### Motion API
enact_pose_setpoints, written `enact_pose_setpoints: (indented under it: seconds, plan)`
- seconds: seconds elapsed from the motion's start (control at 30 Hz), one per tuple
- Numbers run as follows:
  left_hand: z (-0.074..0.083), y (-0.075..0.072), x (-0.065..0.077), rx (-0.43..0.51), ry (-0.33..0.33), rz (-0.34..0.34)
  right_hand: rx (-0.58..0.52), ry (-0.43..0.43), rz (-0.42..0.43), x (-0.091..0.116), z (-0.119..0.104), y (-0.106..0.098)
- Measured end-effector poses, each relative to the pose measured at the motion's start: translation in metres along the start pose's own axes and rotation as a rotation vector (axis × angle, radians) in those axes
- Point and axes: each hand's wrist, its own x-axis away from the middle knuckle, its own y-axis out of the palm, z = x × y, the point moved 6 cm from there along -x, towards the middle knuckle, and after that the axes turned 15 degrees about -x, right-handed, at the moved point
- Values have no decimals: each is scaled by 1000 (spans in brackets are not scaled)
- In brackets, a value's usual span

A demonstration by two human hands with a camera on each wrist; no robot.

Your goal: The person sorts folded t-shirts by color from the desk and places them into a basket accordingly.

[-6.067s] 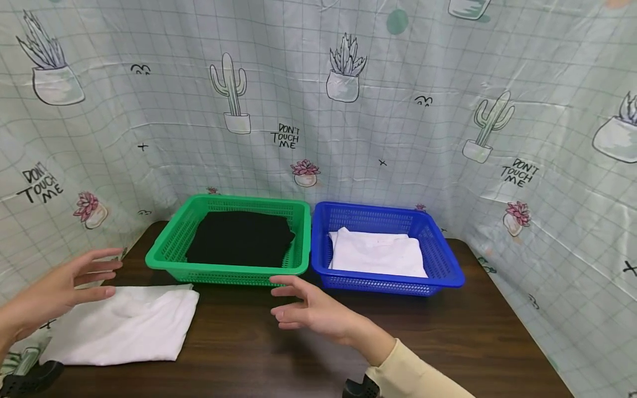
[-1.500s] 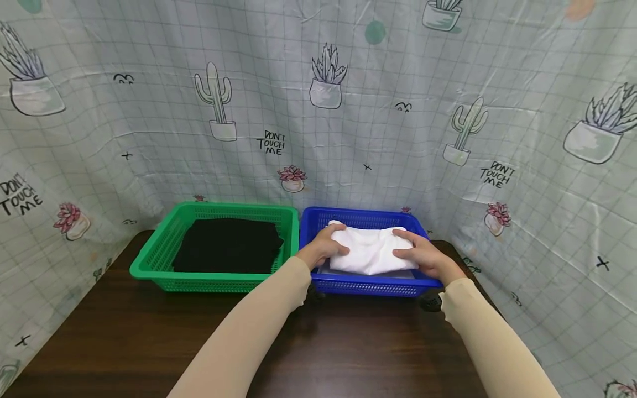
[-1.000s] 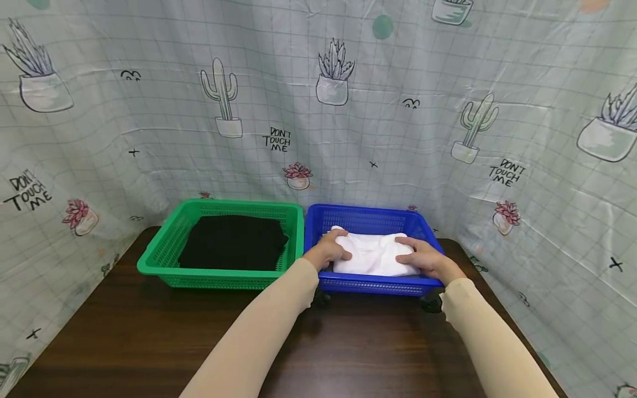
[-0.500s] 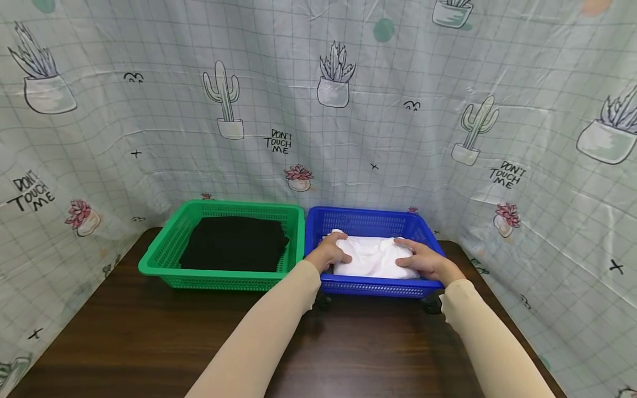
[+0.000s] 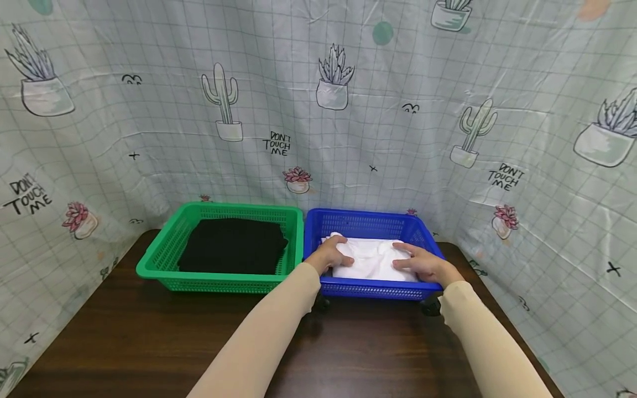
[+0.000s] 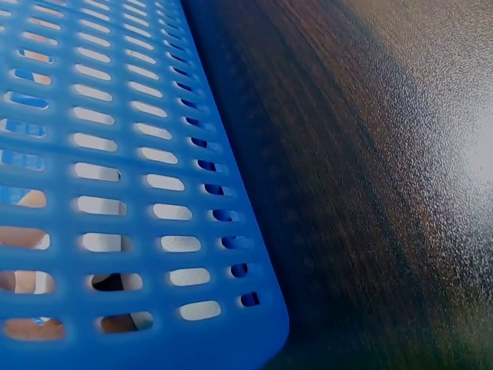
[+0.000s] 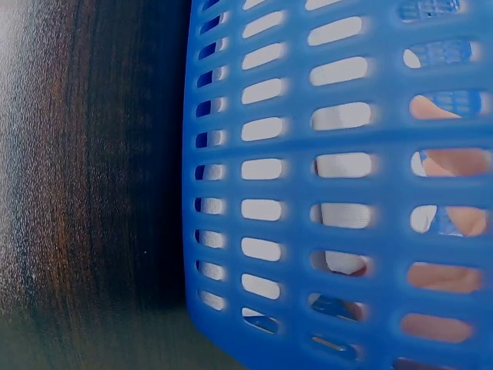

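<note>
In the head view a folded white shirt (image 5: 368, 262) lies low in the blue basket (image 5: 378, 290), over another white folded piece (image 5: 365, 240) whose edge shows at the back. My left hand (image 5: 329, 253) is at the shirt's left side, thumb and fingers spread and resting on it. At its right side lies my right hand (image 5: 423, 263), with index finger and thumb apart, their tips on the cloth. In the left wrist view the basket's slotted wall (image 6: 123, 193) covers most of the hand. Through the slots in the right wrist view, fingers (image 7: 443, 277) show beside white cloth (image 7: 262, 208).
A green basket (image 5: 219, 283) with folded black cloth (image 5: 233, 246) stands left of the blue one. Both are on a dark wooden table (image 5: 164, 342). A curtain (image 5: 278, 83) printed with cacti hangs behind and along both sides.
The white shirt, first on the table at the left, was carried by both hands into the blue basket and lowered. In the last half second the hands barely move and their hold looks looser.
</note>
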Motion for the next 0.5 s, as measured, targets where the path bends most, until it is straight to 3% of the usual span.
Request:
enact_pose_setpoints:
  seconds: [0.3,0.5]
  plan:
    - [0,-7,2,23,20,-26,-32,-7,-31,8,-13,4]
    - [14,-25,9,-6,53,-26,62,-46,-44,25,-37,2]
